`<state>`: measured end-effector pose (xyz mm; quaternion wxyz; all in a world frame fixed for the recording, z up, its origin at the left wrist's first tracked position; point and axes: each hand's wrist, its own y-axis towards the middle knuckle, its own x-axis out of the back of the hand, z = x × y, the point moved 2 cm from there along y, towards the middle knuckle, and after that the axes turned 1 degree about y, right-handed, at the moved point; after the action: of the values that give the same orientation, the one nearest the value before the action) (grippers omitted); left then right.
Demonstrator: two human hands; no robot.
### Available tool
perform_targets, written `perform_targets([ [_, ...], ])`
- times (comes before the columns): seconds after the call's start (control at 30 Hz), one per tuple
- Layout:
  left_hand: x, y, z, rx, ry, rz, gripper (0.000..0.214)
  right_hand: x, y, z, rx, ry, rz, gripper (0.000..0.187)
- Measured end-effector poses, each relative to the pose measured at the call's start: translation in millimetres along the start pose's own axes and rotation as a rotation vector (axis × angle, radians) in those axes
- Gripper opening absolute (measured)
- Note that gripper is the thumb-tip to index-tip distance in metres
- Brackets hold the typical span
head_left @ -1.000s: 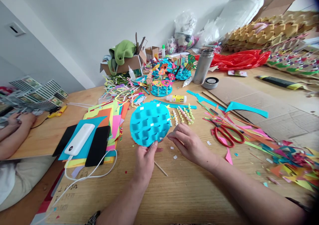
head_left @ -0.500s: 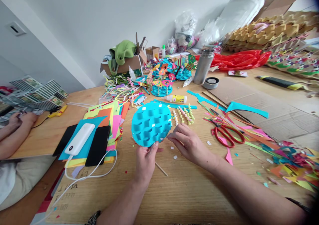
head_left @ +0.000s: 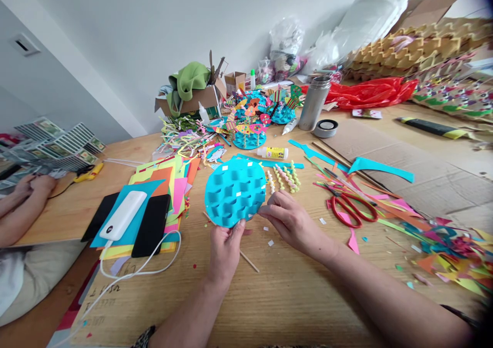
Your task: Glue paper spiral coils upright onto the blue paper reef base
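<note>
A round blue paper disc (head_left: 234, 191) with raised woven pockets and small white tabs stands tilted over the wooden table (head_left: 292, 296). My left hand (head_left: 225, 250) pinches its lower edge from below. My right hand (head_left: 290, 222) has its fingertips pressed together at the disc's lower right rim, on a small white bit. A thin wooden stick (head_left: 248, 260) lies on the table under my left hand.
Red scissors (head_left: 352, 209) and paper scraps lie right of my hands. Coloured paper sheets (head_left: 169, 181), a white power bank (head_left: 123, 214) and a dark phone (head_left: 152, 224) sit to the left. Glue bottle (head_left: 273, 152), curled paper sticks (head_left: 285, 176), steel flask (head_left: 314, 103) behind. Another person's hands (head_left: 29, 186) at far left.
The blue disc has shifted slightly to the right and turned a little in my hands. My hands stay almost in place.
</note>
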<state>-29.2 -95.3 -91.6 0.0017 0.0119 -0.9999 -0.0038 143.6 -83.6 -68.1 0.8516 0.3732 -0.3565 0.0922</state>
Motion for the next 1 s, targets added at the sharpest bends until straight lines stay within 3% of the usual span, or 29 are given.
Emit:
perform_targets([
  [0.5, -1.8, 0.2, -3.0, 0.018, 0.001, 0.000, 0.016, 4.3, 3.1, 1.4, 0.014, -0.022, 0.018, 0.028],
  [0.8, -1.5, 2.5, -4.6, 0.029, 0.057, 0.002, 0.017, 4.5, 4.3, 6.2, 0.065, -0.017, 0.125, 0.026],
  [1.0, -1.9, 1.5, -3.9, 0.035, -0.001, 0.002, 0.019, 3.9, 3.2, 2.7, 0.025, 0.011, 0.029, 0.025],
])
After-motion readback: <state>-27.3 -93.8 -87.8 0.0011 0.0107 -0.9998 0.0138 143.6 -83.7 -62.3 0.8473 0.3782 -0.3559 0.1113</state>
